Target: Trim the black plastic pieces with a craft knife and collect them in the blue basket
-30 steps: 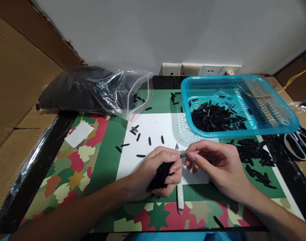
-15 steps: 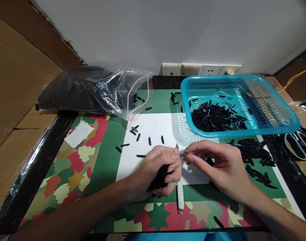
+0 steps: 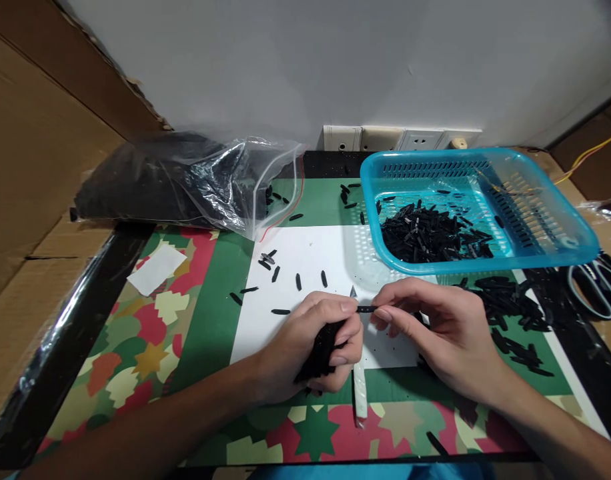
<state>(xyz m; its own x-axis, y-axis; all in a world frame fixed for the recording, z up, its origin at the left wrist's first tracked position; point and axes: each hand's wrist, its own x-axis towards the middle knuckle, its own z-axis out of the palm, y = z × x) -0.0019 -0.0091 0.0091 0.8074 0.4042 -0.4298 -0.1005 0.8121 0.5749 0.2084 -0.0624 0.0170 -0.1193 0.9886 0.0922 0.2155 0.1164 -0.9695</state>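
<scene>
My left hand point(image 3: 325, 343) is closed around a bunch of small black strips point(image 3: 321, 352), with its thumb and forefinger pinching one end of a single black strip point(image 3: 365, 309). The other end of that strip is between the thumb and forefinger of my right hand point(image 3: 430, 327). Below the strip, a craft knife point(image 3: 359, 393) with a white-wrapped handle lies on the white paper point(image 3: 330, 250), its blade tip pointing away from me. Several loose black strips point(image 3: 298, 281) are scattered on the paper to the left.
A blue plastic basket point(image 3: 485, 268) holding a heap of black pieces stands at the back right. A zip bag point(image 3: 185, 180) full of black material lies at the back left. More black strips point(image 3: 510, 303) are piled right of my right hand, near scissors point(image 3: 593, 293).
My right fingers have moved slightly to the right, away from my left fingertips. More of the black strip now shows between the two hands.
</scene>
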